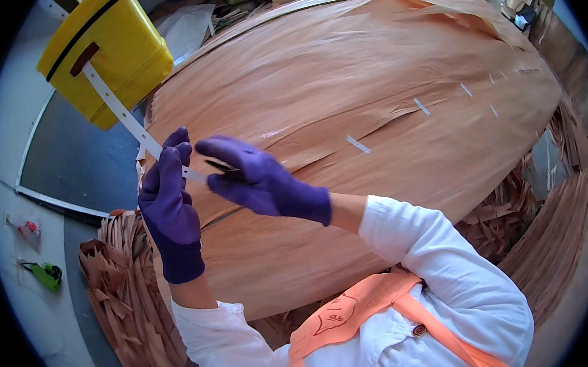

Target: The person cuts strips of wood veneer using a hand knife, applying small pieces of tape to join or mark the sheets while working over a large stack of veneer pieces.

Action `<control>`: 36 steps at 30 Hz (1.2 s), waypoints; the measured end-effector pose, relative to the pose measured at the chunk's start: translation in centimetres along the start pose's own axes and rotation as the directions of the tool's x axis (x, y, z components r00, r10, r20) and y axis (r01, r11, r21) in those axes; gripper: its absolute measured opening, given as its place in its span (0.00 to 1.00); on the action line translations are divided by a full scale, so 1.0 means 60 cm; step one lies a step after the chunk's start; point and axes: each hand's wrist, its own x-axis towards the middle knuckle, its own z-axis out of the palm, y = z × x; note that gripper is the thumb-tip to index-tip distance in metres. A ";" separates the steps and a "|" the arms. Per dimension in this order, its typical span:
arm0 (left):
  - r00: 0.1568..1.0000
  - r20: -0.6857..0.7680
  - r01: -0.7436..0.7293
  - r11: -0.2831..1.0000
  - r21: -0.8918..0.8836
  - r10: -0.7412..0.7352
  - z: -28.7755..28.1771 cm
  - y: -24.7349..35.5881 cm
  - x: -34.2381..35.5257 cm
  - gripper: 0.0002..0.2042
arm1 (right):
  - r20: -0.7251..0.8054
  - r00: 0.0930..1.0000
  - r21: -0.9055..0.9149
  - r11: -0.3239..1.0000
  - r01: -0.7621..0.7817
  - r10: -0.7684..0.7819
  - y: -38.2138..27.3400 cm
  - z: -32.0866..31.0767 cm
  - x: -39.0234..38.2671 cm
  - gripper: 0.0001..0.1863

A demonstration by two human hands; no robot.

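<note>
A white paper tape (123, 115) with a row of small holes comes out of a brown-edged slot in a yellow plastic bucket (132, 65). My left hand (169, 204), in a purple glove, pinches this tape near its lower end. The short free end passes beyond the fingers toward my right hand (257, 179), gloved alike. That hand is curled around a small dark, thin piece (222, 166), perhaps a blade, its kind mostly hidden by the fingers. Below both hands lies a wide reddish-brown wood veneer sheet (350, 214) with long splits, some bridged by short tape pieces (357, 144).
Veneer strips hang in a bundle (122, 288) at the left edge of the stack, beside a pale wall. More veneer scraps (504, 204) lie at the right. At the far right a veneer edge is lifted (455, 19). A dark panel (80, 153) stands below the bucket.
</note>
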 end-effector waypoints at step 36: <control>0.621 0.738 -0.769 0.383 0.511 0.263 0.503 -0.431 -0.071 0.19 | -0.008 0.122 0.562 0.105 -0.821 0.993 0.029 -0.561 -0.276 0.13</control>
